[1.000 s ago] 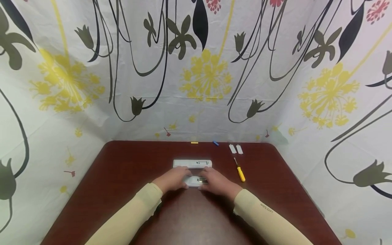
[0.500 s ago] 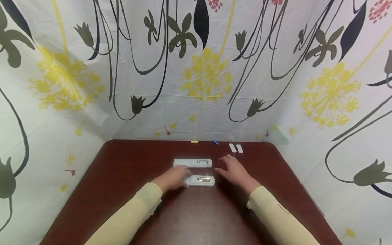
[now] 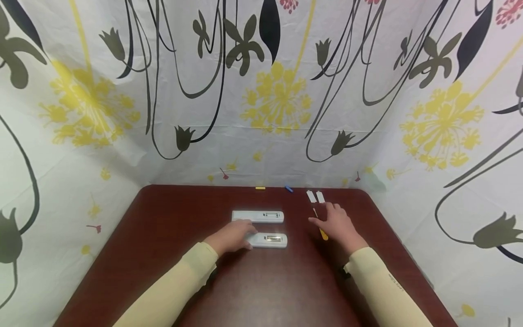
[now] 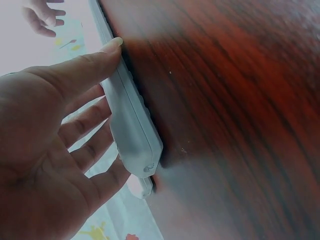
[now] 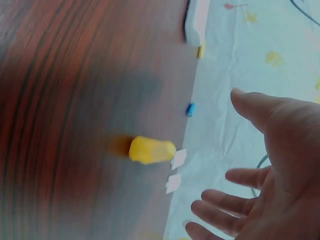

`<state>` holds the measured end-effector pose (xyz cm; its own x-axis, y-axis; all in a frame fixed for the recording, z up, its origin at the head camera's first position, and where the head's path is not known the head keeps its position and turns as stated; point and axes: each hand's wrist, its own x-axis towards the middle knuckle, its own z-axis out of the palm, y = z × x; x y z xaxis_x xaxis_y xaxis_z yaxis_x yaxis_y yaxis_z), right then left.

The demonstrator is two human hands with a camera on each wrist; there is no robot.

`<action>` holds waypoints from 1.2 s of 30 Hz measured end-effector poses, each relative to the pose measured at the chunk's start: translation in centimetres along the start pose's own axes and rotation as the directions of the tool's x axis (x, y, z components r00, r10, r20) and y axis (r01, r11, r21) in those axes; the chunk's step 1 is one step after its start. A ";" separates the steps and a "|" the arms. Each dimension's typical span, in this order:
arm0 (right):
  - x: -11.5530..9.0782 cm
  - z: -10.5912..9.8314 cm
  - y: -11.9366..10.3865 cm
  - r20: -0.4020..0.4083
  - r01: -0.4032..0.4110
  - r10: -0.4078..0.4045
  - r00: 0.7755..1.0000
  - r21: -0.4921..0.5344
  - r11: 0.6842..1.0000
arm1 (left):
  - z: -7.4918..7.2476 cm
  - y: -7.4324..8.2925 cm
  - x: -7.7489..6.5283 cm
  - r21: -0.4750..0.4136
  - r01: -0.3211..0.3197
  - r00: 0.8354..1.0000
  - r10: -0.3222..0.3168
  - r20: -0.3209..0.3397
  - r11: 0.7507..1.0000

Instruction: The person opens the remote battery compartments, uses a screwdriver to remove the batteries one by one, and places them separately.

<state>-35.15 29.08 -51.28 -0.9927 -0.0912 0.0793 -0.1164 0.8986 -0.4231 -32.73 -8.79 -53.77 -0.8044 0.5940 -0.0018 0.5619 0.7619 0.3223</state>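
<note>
My left hand (image 3: 234, 237) holds the left end of the nearer white remote control (image 3: 258, 240), which lies face down on the table. Its battery compartment (image 3: 273, 238) is uncovered, with something shiny inside. In the left wrist view, the thumb lies along one edge of the remote (image 4: 131, 125) and the fingers along the other. My right hand (image 3: 340, 228) hovers with spread fingers over a yellow-handled screwdriver (image 3: 324, 235), partly hiding it. That screwdriver's yellow handle (image 5: 151, 150) shows apart from the fingers in the right wrist view.
Behind the held remote lies a second white remote (image 3: 248, 215), its compartment also uncovered. Two white battery covers (image 3: 312, 196) lie at the back right. A small yellow cylinder (image 3: 260, 188) and a blue one (image 3: 288, 189) are at the far edge, before a patterned curtain (image 3: 220, 150).
My right hand has left the nearer remote's compartment and moved right, over the screwdriver. My left hand has stayed on the remote.
</note>
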 end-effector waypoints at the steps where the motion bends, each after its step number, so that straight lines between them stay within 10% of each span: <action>1: 0.0 -0.1 0.2 0.007 -0.022 0.022 1.000 0.002 1.000 | -0.1 0.1 0.0 0.001 0.002 1.000 -0.002 0.002 1.000; 36: 1.8 2.0 1.3 0.112 -0.090 0.101 0.989 -0.096 0.991 | 0.0 -0.1 -0.1 -0.012 -0.006 1.000 0.006 0.002 1.000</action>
<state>-37.20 29.26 -53.50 -0.9967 -0.0478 -0.0651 -0.0229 0.9401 -0.3401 -32.71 -8.93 -53.80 -0.8008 0.5989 -0.0024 0.5639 0.7554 0.3339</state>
